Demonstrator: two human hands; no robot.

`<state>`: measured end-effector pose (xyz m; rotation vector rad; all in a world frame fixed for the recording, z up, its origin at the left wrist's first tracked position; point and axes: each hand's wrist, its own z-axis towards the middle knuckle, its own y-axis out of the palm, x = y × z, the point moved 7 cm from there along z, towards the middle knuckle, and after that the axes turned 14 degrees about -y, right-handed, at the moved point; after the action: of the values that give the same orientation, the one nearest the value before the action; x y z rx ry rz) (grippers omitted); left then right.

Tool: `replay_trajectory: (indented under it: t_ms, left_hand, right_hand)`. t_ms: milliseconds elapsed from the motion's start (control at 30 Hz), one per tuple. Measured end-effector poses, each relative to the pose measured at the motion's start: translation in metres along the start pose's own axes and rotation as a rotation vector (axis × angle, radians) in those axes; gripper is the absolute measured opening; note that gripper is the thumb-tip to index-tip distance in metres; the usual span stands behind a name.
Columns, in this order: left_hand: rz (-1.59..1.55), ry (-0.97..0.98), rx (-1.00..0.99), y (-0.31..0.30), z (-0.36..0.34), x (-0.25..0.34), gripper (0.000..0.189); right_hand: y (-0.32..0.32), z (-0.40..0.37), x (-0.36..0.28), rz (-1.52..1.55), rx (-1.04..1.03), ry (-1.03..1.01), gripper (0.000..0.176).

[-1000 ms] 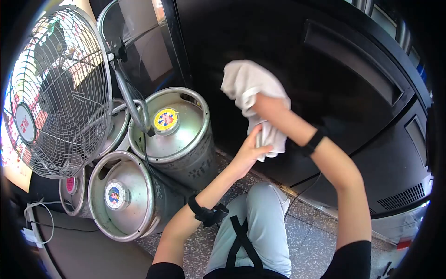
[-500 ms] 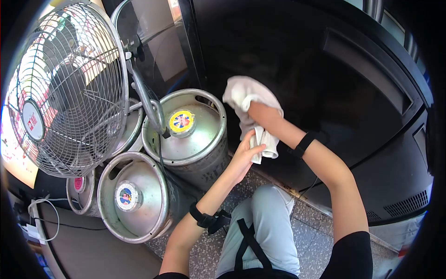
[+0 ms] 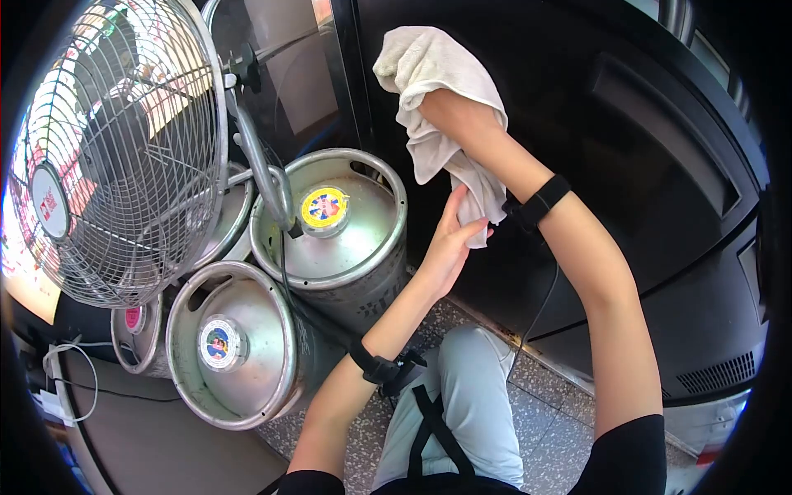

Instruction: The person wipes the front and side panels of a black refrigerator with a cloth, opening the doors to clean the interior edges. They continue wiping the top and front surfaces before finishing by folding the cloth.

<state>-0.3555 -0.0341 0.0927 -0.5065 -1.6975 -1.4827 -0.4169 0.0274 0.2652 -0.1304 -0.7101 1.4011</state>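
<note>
A pale cloth (image 3: 445,70) is draped over my right hand (image 3: 454,115), against the upper part of a black cabinet panel (image 3: 528,74). The cloth covers the fingers of that hand, so their pose is hidden. Lower down, my left hand (image 3: 450,247) pinches the hanging end of the same cloth between thumb and fingers. Both wrists wear black straps.
Several metal kegs stand at the left, one with a yellow label (image 3: 323,211) and one with a blue label (image 3: 221,344). A large caged fan (image 3: 115,148) is at the upper left. A thin cable hangs near the right wrist.
My right hand and the cloth have moved up along the black panel. My left hand has risen a little, still holding the cloth's lower end.
</note>
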Motion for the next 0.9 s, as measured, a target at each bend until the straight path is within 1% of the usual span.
replay_trajectory:
  t_ms: [33, 133, 300, 367, 433, 467, 533, 567, 600, 667, 700, 767, 833, 867, 900]
  left_hand:
    - [0.031, 0.008, 0.014, -0.003, 0.001, -0.001, 0.071]
    - [-0.040, 0.014, 0.079, -0.016, 0.001, -0.011, 0.068]
    - [0.033, -0.068, 0.162, -0.054, -0.001, -0.049, 0.064]
    - [0.050, -0.167, 0.205, -0.072, -0.002, -0.076, 0.060]
    - [0.066, -0.264, 0.229, -0.083, -0.004, -0.106, 0.053]
    - [0.094, -0.339, 0.204, -0.086, -0.007, -0.121, 0.049]
    - [0.011, -0.444, 0.153, -0.089, -0.011, -0.148, 0.045]
    - [0.037, -0.427, 0.209, -0.095, -0.012, -0.157, 0.047]
    - [0.037, -0.406, 0.208, -0.095, -0.011, -0.155, 0.048]
    - [0.037, -0.383, 0.212, -0.089, -0.013, -0.146, 0.051]
    - [0.049, -0.380, 0.243, -0.084, -0.012, -0.135, 0.056]
    - [0.044, -0.253, 0.249, -0.085, -0.004, -0.120, 0.062]
    - [0.044, -0.084, 0.276, -0.072, -0.003, -0.088, 0.067]
    - [0.030, -0.032, 0.284, -0.068, -0.002, -0.076, 0.067]
    - [0.016, -0.020, 0.246, -0.069, 0.002, -0.069, 0.066]
  right_hand:
    - [0.009, -0.001, -0.002, 0.028, -0.028, 0.003, 0.028]
    - [0.046, -0.022, -0.011, 0.120, -0.128, 0.028, 0.024]
    - [0.133, -0.112, -0.046, 0.343, -0.426, 0.090, 0.018]
    - [0.160, -0.161, -0.063, 0.437, -0.534, 0.120, 0.017]
    - [0.171, -0.203, -0.081, 0.518, -0.604, 0.147, 0.016]
    - [0.173, -0.217, -0.088, 0.541, -0.622, 0.150, 0.015]
    - [0.170, -0.231, -0.096, 0.554, -0.631, 0.155, 0.015]
    - [0.167, -0.232, -0.097, 0.550, -0.615, 0.153, 0.015]
    - [0.163, -0.229, -0.095, 0.533, -0.590, 0.151, 0.015]
    - [0.147, -0.206, -0.085, 0.476, -0.506, 0.146, 0.014]
    - [0.138, -0.189, -0.075, 0.434, -0.456, 0.132, 0.014]
    - [0.115, -0.143, -0.054, 0.341, -0.370, 0.092, 0.014]
    - [0.091, -0.104, -0.036, 0.252, -0.312, 0.049, 0.013]
    - [0.082, -0.091, -0.032, 0.211, -0.295, 0.022, 0.013]
    - [0.078, -0.086, -0.032, 0.185, -0.298, 0.000, 0.013]
